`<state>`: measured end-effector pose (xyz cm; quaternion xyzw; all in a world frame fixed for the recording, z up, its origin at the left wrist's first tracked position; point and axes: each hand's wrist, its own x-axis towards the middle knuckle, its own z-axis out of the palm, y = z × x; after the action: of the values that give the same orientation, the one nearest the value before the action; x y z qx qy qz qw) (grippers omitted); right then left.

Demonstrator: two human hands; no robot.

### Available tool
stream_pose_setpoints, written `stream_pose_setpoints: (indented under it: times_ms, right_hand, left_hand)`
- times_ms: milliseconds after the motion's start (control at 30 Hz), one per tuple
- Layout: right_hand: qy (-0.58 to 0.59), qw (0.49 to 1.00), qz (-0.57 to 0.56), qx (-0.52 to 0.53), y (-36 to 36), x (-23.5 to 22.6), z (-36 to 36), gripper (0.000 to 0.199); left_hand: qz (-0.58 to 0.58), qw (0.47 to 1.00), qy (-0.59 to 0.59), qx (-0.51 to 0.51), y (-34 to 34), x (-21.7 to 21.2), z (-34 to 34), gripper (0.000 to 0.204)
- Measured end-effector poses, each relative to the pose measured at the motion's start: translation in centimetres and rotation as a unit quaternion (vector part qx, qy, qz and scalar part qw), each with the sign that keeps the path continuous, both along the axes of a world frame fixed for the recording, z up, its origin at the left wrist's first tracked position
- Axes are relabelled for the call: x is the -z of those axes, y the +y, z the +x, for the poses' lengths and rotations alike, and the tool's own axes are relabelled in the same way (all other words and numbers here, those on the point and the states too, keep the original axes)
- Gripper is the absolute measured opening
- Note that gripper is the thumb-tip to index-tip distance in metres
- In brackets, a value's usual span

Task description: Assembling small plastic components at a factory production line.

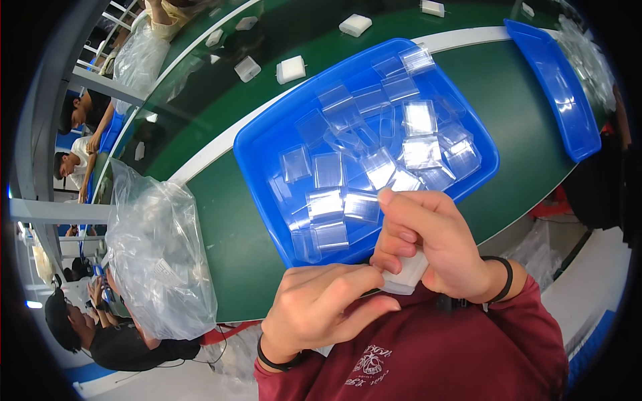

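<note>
Close to my chest, my right hand (428, 234) is closed around a small white block-shaped piece (405, 277) with a clear edge at its near end. The fingers hide much of it. My left hand (324, 304) meets the piece from the left, its index finger and thumb at the near corner; the exact contact is partly hidden. Just beyond my hands lies a blue plastic tray (264, 200) holding several clear, flat plastic sleeves (328, 170), loosely overlapping.
A green conveyor belt (194, 100) with several white pieces (292, 69) runs behind the tray. A large clear plastic bag (160, 267) stands at left. Another blue tray (558, 93) leans at far right, beside more clear plastic. Other people work along the left side.
</note>
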<state>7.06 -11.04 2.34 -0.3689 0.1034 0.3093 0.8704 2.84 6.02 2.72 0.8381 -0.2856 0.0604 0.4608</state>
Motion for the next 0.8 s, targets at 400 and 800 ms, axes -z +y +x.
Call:
stream_pose_setpoints:
  times_ms: [400, 800]
  right_hand:
    - [-0.017, 1.0, -0.012, 0.003, -0.1, -0.5, -0.8, 0.043]
    - [-0.274, 0.941, 0.017, 0.195, -0.1, 1.4, -1.6, 0.037]
  left_hand:
    - [0.081, 0.982, -0.166, 0.032, -0.6, 0.4, -0.5, 0.024]
    - [-0.317, 0.912, 0.14, -0.221, -4.6, 2.9, -1.8, 0.038]
